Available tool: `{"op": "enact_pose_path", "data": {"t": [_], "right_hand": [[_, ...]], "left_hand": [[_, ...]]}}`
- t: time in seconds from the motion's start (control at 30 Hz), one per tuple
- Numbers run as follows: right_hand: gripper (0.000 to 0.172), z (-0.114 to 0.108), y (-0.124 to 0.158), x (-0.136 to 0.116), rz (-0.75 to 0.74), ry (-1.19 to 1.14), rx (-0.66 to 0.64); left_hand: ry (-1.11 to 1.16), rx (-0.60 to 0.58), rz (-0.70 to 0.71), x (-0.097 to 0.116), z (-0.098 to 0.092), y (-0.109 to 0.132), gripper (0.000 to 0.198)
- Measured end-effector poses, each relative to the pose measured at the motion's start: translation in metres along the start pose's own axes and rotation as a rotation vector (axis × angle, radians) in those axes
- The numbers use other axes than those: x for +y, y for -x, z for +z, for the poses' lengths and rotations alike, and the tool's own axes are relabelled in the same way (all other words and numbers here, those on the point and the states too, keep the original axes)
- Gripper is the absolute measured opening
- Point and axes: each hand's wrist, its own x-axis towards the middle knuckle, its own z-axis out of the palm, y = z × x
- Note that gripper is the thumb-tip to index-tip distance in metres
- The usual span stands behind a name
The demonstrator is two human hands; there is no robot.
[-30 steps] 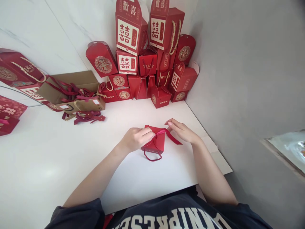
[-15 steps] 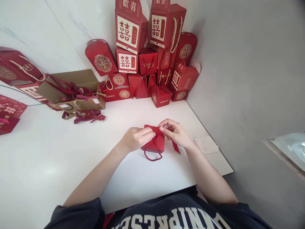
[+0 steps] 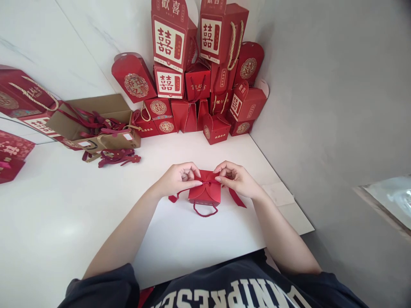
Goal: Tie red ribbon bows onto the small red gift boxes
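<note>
Head view: has small red box [image 3: 205,195] on white table [image 3: 192,252]. Pinches red ribbon [image 3: 237,199] over box top, using thumb and fingers of left hand [image 3: 176,179] at box's left and right hand [image 3: 237,180] at its right. Trails ribbon past both box sides. Shows rope handle [image 3: 205,215] at box's near side, stacked red boxes [image 3: 198,84] beyond it, carton [image 3: 105,144] beyond-left.

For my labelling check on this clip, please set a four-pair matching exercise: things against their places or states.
1. Ribbon
2. Cord handle
3. Brown carton
4. Shirt

A. Open-topped, in the left part of the view
B. Dark, with white letters
C. Across the top of the small red box
D. Looped at that box's near side

Pairs: 1-C, 2-D, 3-A, 4-B
</note>
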Motion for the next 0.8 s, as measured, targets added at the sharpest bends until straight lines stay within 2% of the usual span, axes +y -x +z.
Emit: {"op": "enact_pose_path", "data": {"t": [0.17,0.33,0.5,0.67,0.8], "right_hand": [[0.019,-0.004,0.002,-0.001,0.018,-0.008,-0.019],[0.019,-0.009,0.000,0.003,0.026,-0.012,-0.034],[0.031,-0.015,-0.001,0.004,0.113,-0.085,-0.092],[0.038,-0.017,0.000,0.001,0.275,0.023,-0.115],[0.048,-0.014,0.000,0.000,0.275,0.033,-0.185]], "left_hand": [[0.135,-0.057,-0.042,-0.004,-0.006,-0.002,0.026],[0.119,-0.068,-0.082,-0.003,-0.010,-0.001,0.028],[0.057,-0.084,-0.282,0.007,-0.017,0.004,0.031],[-0.050,-0.258,-0.413,0.011,-0.024,0.007,0.039],[-0.017,-0.313,-0.387,0.011,-0.025,0.006,0.035]]}}
